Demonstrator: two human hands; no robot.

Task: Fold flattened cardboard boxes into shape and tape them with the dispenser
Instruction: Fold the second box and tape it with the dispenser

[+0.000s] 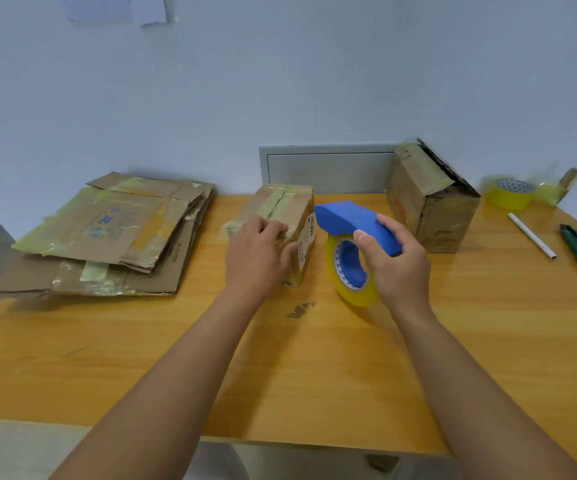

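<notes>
My right hand [396, 258] curls round the blue plastic tape dispenser [353, 225], thumb on its near face and fingers over the top, holding it clear of the table so the yellow-tinted roll of tape [351, 271] hangs below. Its nose points at the box, just beside it; I judge I'm lining up a strip. My left hand [257, 252] lies on the small folded brown cardboard box [280, 216], fingers bent over its near top edge and thumb against the right side, pinning it so it won't slide under the dispenser. That box stands at the middle of the orange wooden table [280, 368], flaps closed, old tape crinkled along the seam. The stack of flattened cardboard boxes [107, 233] waits at left; 1 larger box [429, 199] stands at right.
</notes>
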